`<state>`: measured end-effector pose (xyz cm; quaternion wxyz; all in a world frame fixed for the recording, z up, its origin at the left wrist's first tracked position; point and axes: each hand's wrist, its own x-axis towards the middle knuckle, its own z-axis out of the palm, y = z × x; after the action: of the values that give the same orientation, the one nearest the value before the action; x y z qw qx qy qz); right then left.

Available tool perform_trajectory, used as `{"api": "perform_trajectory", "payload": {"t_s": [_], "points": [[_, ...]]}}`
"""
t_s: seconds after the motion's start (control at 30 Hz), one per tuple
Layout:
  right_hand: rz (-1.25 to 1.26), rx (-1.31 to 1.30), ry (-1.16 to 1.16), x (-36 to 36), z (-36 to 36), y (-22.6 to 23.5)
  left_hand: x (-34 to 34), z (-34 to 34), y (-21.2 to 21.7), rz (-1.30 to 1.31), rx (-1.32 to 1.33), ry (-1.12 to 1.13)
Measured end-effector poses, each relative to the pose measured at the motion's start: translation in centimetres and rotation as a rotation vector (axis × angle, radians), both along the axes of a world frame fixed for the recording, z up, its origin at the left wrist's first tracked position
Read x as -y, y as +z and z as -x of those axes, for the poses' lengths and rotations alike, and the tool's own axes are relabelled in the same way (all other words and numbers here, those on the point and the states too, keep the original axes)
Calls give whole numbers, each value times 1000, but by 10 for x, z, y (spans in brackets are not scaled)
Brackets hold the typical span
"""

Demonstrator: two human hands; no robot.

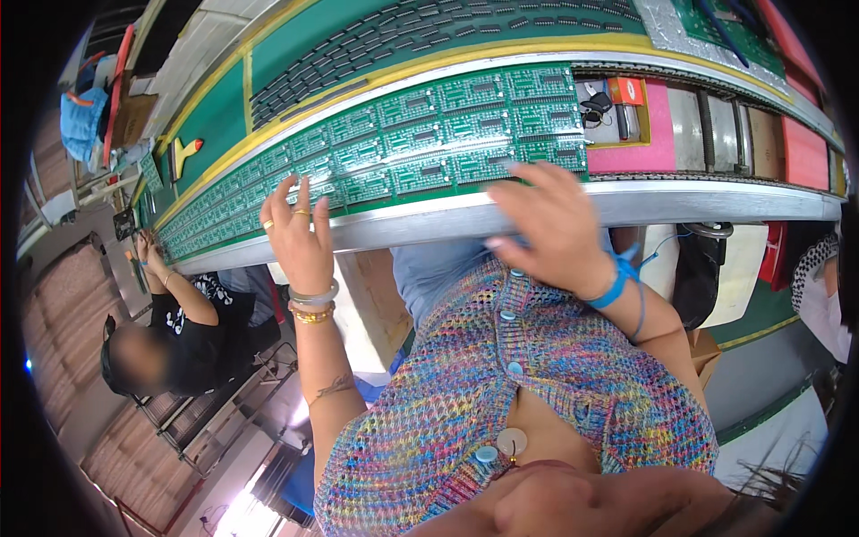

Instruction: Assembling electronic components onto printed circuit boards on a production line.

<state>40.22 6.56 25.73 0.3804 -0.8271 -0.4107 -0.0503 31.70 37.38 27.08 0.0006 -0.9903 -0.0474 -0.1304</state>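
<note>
A long row of green circuit boards [362, 183] lies along a metal-edged conveyor track [412, 216] in front of me. Black chips sit on several of the boards. My left hand [300, 237] reaches over the near rail, its fingers apart and their tips at the boards' near rows. Near the right end of the boards is my right hand [555, 224], somewhat blurred. Its fingers extend over the boards' near edge, and the thumb stands apart from them over the rail. I see nothing held in either hand.
Rows of loose black chips [358, 54] lie on a green bench beyond the track. A tray with an orange-and-white box [626, 90] sits right of the boards. A yellow tool with a red tip [186, 154] lies far left. Another person [201, 318] works at the left.
</note>
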Motion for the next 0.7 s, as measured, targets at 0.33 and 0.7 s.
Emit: {"api": "perform_trajectory", "payload": {"t_s": [0.33, 0.7], "points": [[419, 15, 154, -70, 18, -4, -48, 49, -25, 53, -164, 98], [756, 89, -471, 74, -10, 23, -4, 20, -15, 220, -139, -120]]}}
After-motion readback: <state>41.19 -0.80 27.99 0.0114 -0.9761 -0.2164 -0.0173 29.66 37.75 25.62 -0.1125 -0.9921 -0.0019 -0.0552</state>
